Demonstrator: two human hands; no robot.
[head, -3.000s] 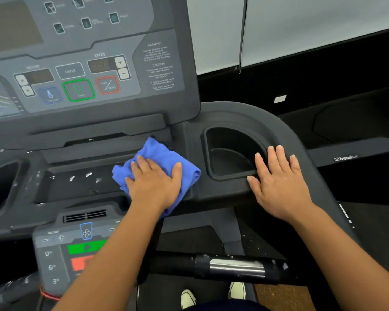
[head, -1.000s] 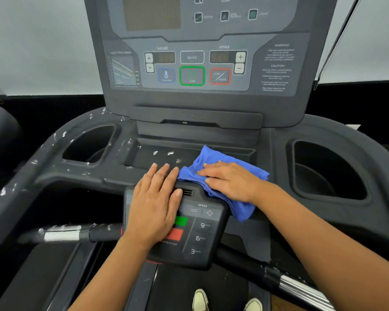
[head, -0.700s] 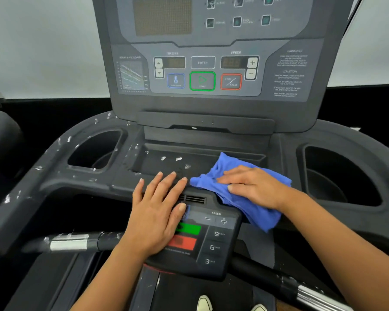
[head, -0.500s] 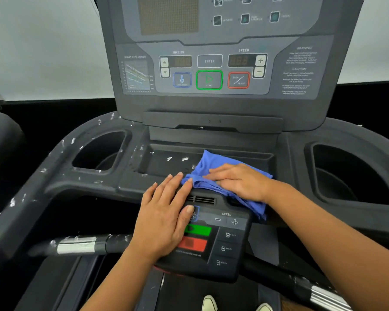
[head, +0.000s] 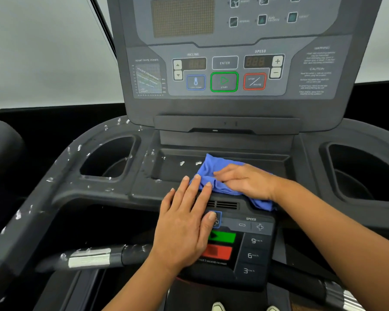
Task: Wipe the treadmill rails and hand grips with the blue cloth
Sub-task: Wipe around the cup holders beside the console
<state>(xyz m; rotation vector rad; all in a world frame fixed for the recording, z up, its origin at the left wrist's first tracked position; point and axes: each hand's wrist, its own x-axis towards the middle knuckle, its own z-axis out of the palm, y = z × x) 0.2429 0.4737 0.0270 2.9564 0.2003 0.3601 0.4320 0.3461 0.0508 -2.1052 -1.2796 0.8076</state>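
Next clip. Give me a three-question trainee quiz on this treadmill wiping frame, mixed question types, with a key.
1. True or false: the left hand holds the blue cloth.
2. Multiple choice: where is the cloth pressed? A. in the left cup holder B. on the centre tray below the console C. on the left hand grip
3. Fill in: white specks show mostly on the ___ side of the frame.

Key: 1. false, the right hand presses it while the left lies flat on the small control panel. 2. B. 3. left.
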